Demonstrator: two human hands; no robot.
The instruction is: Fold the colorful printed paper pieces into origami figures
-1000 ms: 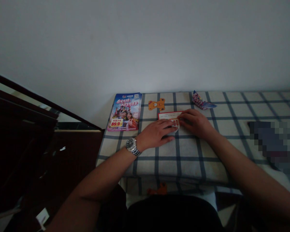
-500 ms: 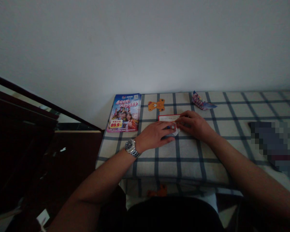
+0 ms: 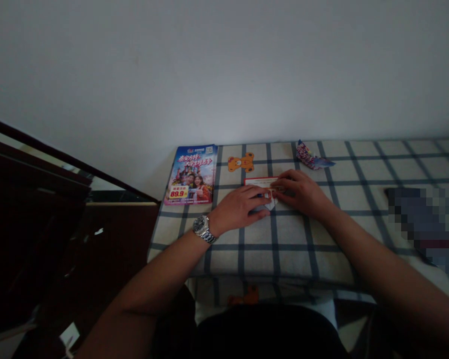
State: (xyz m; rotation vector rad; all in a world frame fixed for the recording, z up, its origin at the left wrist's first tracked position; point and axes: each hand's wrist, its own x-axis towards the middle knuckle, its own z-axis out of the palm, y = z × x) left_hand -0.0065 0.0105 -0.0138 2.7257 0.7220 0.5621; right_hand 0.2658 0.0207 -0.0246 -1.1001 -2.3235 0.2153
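A small paper sheet with a red border [image 3: 261, 181] lies on the checked cloth [image 3: 295, 239], partly folded, with a white folded corner showing between my hands. My left hand [image 3: 241, 207], a metal watch on its wrist, lies flat on the sheet's left part with fingers stretched out and pressing down. My right hand [image 3: 301, 192] rests on the sheet's right part, its fingertips drawn together on the paper's folded edge. Most of the sheet is hidden under both hands.
A colourful leaflet [image 3: 193, 174] lies at the cloth's far left corner, an orange bear print [image 3: 241, 162] beside it. A folded patterned paper shape [image 3: 311, 156] sits by the wall. A blurred dark patch [image 3: 422, 219] is at right. Dark furniture [image 3: 60, 234] stands left.
The visible part of the red-bordered sheet has shrunk as paper was folded over. Both hands stayed on it, shifting only slightly.
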